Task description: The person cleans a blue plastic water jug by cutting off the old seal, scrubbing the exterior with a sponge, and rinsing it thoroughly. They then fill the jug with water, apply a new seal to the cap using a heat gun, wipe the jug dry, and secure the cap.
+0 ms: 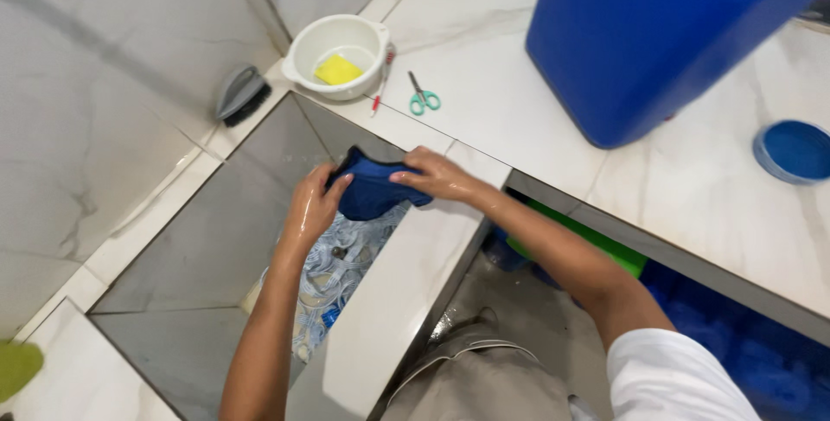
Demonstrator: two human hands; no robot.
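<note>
Cloth (373, 189), dark blue, hangs bunched over the tiled basin (216, 239); your left hand (313, 205) and right hand (437, 176) pinch its opposite ends, fingers closed. Judge it soft, wet, light, slippery; hold near edges.

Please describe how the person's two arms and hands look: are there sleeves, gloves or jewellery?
Both arms are bare from the wrist to above the elbow. The right arm ends in a short white sleeve at the shoulder. The left hand and the right hand wear no gloves, and look wet and shiny. No ring, watch or bracelet is visible.
</note>
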